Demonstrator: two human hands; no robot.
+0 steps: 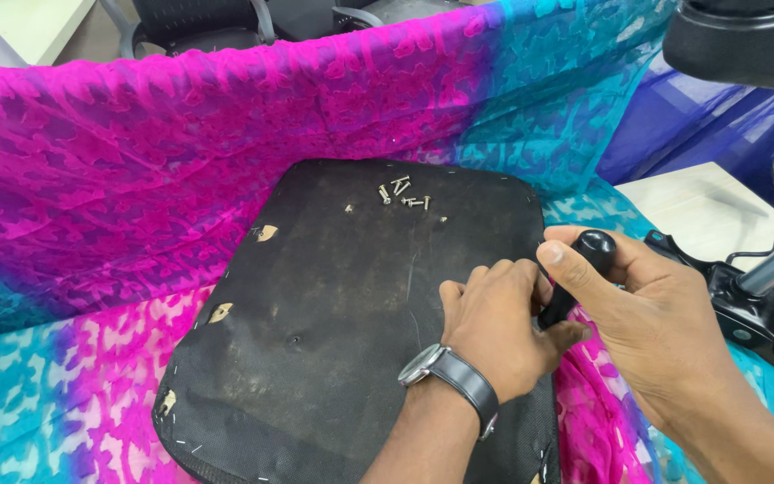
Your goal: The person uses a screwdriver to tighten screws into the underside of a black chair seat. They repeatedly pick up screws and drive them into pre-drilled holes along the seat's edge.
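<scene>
Black-handled tool gripped between both hands.

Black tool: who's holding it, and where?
The right hand grips the tool by its round black handle top; the left hand pinches lower on it, near the seat pad.

An office: black chairs, pale desk.

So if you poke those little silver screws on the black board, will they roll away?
Probably a bit. The screws look small, round and light, lying loose, so a nudge would likely scatter them. Their wider heads might make them curl in circles, and the black board looks flat and rough-covered, which may slow them.
</scene>
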